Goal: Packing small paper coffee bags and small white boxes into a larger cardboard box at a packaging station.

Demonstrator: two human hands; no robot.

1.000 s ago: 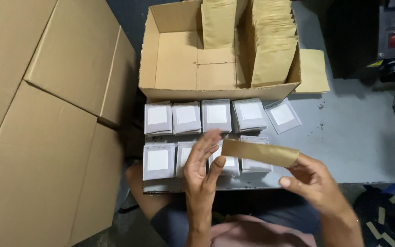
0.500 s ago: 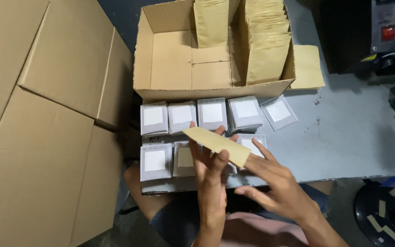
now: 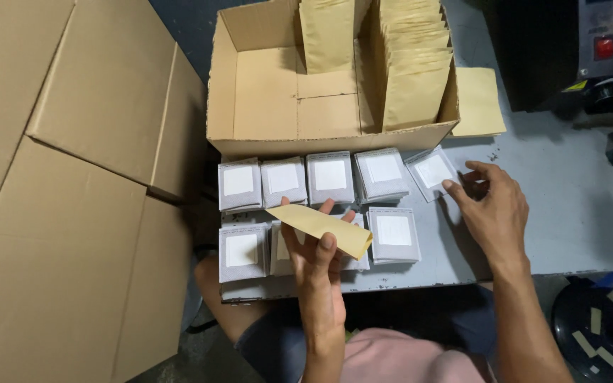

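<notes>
Seen from above, nearest the viewer, the left hand (image 3: 318, 266) grips a flat tan envelope (image 3: 321, 228), holding it tilted over the front row of grey packets (image 3: 394, 235) on the grey table (image 3: 569, 206). To the right, the right hand (image 3: 489, 210) lies open, fingertips touching the end packet (image 3: 431, 172) of the back row, which sits askew. Beyond the packets stands an open cardboard box (image 3: 264, 92) with upright tan envelopes in its right half. Large flattened cartons (image 3: 72, 177) lie to the left.
</notes>
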